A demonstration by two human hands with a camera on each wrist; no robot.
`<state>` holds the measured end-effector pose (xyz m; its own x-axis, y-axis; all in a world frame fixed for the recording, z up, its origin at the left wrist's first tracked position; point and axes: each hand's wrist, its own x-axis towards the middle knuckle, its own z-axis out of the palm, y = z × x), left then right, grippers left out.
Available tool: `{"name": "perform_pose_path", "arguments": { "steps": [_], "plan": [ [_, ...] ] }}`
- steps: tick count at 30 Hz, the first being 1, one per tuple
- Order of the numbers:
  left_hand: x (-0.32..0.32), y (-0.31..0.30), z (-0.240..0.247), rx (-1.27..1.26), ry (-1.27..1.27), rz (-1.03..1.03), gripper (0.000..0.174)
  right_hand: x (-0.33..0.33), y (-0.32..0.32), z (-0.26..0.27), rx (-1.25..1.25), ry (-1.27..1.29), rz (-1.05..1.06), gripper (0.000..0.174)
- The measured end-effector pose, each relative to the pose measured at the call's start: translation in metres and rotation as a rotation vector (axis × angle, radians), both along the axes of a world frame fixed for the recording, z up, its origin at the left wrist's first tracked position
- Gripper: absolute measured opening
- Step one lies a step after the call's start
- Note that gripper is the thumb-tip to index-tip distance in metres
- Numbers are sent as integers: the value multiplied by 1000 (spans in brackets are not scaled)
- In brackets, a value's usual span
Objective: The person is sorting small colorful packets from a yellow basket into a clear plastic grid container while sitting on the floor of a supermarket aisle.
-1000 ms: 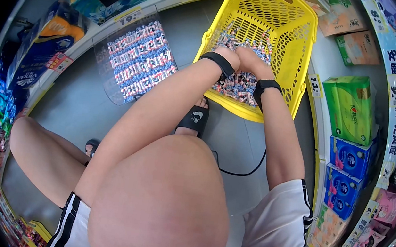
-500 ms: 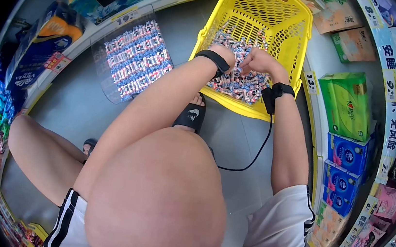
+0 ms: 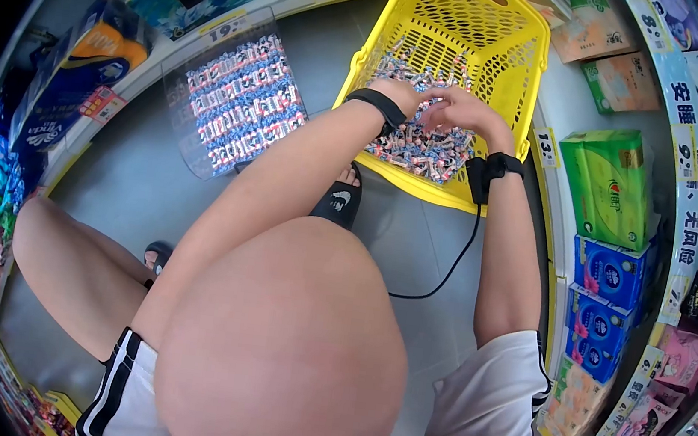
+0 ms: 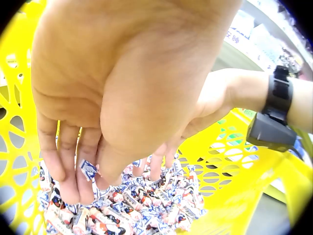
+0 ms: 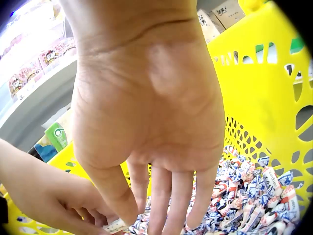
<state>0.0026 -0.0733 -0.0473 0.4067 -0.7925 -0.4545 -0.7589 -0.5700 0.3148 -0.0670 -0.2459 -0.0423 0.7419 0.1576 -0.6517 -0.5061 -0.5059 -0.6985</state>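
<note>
Many small wrapped candies with white, blue and red wrappers lie loose in a yellow plastic basket. My left hand is over the pile; in the left wrist view it pinches a wrapped candy between thumb and fingers, a blue-and-white wrapper end sticking out. Right beside it, my right hand hangs palm-in with fingers pointing down, fairly straight. In the right wrist view its thumb tip comes close to a candy end at the left hand's fingertips.
Left of the basket, a clear tray holds candies in neat rows on the grey floor. Shelves with tissue packs run along the right, others at the back and left. A black cable hangs from the right wrist camera. Bent bare knees are in front.
The hands were close together over the candies. The right hand moved right and apart from the left, then its fingers came back beside the left hand.
</note>
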Motion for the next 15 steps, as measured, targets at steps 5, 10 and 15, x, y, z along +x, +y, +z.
{"name": "perform_pose_path", "arguments": {
  "steps": [5, 10, 15],
  "plan": [
    [-1, 2, 14, 0, 31, 94, 31, 6, 2, 4, 24, -9, -13, 25],
    [-7, 9, 30, -173, 84, 140, 30, 12, -1, 4, -10, -95, -89, 13],
    [-5, 18, 37, -328, 122, 164, 24, 12, 2, 12, -23, -132, -78, 13]
  ]
}}
